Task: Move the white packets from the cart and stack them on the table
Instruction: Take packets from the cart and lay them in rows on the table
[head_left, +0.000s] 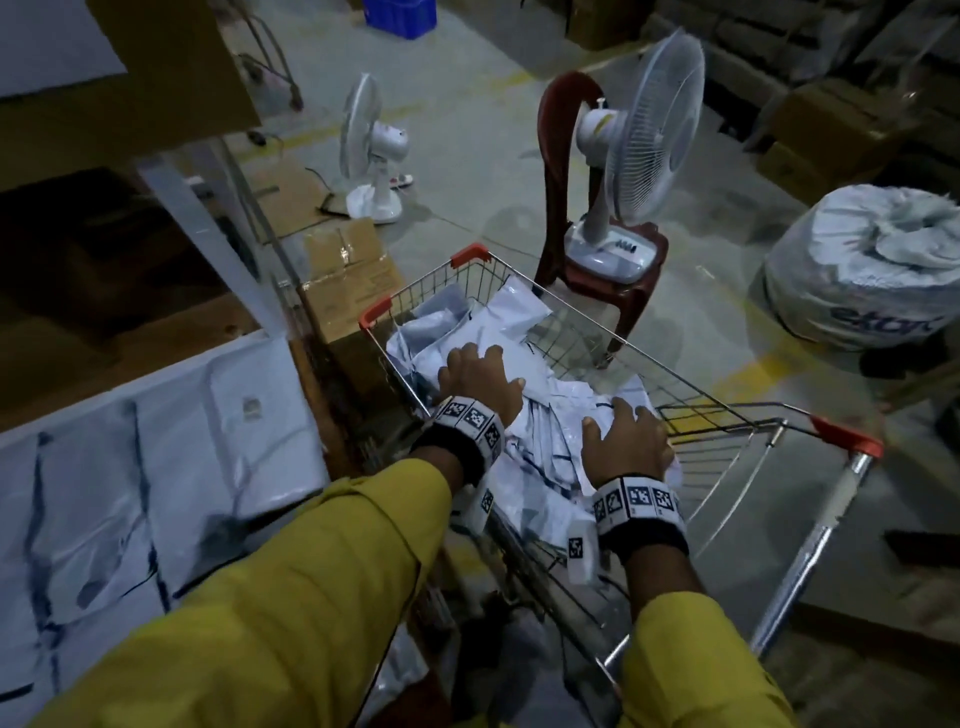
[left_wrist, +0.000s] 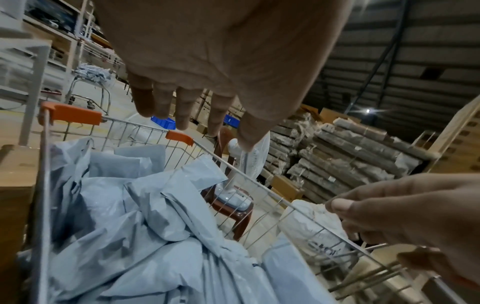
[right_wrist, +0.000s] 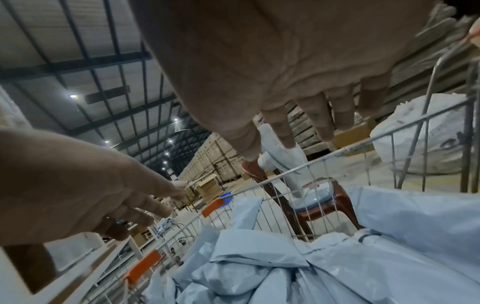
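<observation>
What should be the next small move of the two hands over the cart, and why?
Probably lower both hands and close the fingers on the top white packets. The left hand and right hand are spread open over the pile in the cart, holding nothing yet, and packets already lie on the table to the left.

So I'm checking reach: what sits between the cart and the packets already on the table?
In the head view, a cardboard box stands between cart and table packets.
</observation>
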